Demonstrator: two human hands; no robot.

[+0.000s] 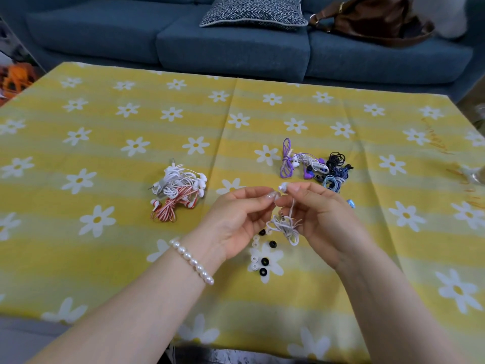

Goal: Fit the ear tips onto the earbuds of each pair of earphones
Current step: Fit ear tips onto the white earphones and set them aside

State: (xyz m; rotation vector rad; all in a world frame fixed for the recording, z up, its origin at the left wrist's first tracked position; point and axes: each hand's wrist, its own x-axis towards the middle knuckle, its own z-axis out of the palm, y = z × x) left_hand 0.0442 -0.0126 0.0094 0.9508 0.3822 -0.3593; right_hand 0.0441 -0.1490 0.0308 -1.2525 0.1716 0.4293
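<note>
Right hand (319,214) pinches the white earbud (284,187), nozzle aimed left; left hand (240,219) fingers (271,196) pinched just beside it, seemingly holding a tip

On the counter (105,258), one earphone pile (178,190) lies centre-left and another pile (315,166) centre-right. Loose ear tips (262,258) lie lower centre. Behind, a sofa (231,43) carries a cushion (252,11) and handbag (372,19).

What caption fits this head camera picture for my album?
Two hands, left hand and right hand, hold a white earbud above loose ear tips.
</note>
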